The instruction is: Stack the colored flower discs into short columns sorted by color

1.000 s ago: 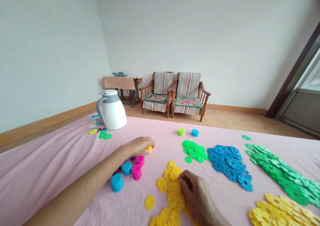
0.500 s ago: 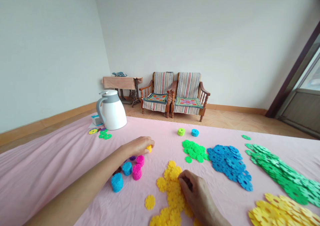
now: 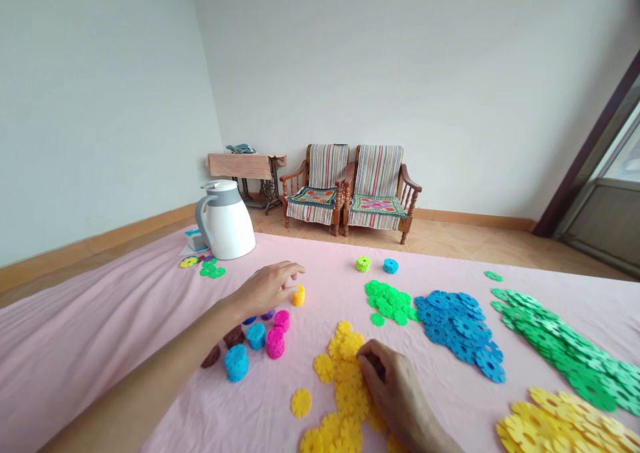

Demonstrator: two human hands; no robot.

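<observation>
My left hand is open, its fingers stretched just above and beside a short stack of yellow snowflake discs standing on the cloth. Close by stand more stacks: two magenta ones, two light blue ones, dark brown ones and a purple one, partly behind my left forearm. My right hand rests at the edge of a loose pile of yellow snowflake discs. Its thumb and forefinger pinch together at the rim of a yellow disc; the other fingers are curled in.
A white and grey jug stands at the far left beside loose discs. Bright green, blue, darker green and yellow piles lie rightward. Two small stacks, lime and blue, stand further back.
My left hand has let go of the yellow stack, opened its fingers and drawn slightly back and up to the left. The stack stays upright. My right hand has hardly moved.
</observation>
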